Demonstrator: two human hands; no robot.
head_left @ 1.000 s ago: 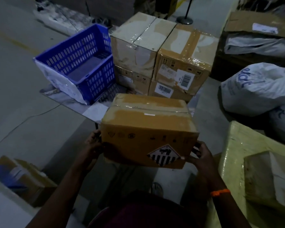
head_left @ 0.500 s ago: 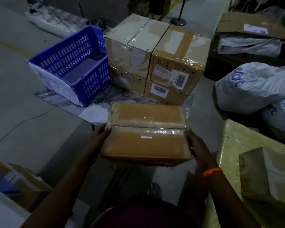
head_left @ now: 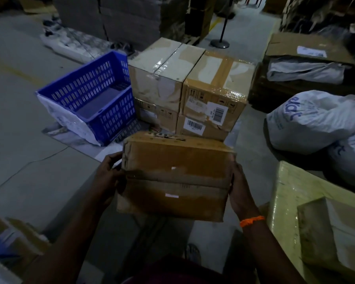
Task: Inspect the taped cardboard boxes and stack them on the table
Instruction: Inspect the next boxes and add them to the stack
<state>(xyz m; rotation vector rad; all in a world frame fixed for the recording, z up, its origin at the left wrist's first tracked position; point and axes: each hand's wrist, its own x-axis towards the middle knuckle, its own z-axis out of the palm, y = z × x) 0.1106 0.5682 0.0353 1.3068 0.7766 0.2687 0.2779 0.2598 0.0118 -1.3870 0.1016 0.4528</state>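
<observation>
The grip is two-handed: left hand and right hand clasp opposite ends of the box, its taped seam facing up, about over the near edge of the tabletop. This looks like inspection. Next, it probably needs lifting onto the stacked boxes behind.

A dim warehouse or parcel-sorting area. Bare concrete floor spreads at nine o'clock. Stacked at twelve o'clock are taped cardboard boxes bearing barcode labels, a blue plastic crate beside them at eleven. Tall carton stacks line the far end, and bulging white sacks lie at two o'clock.
</observation>
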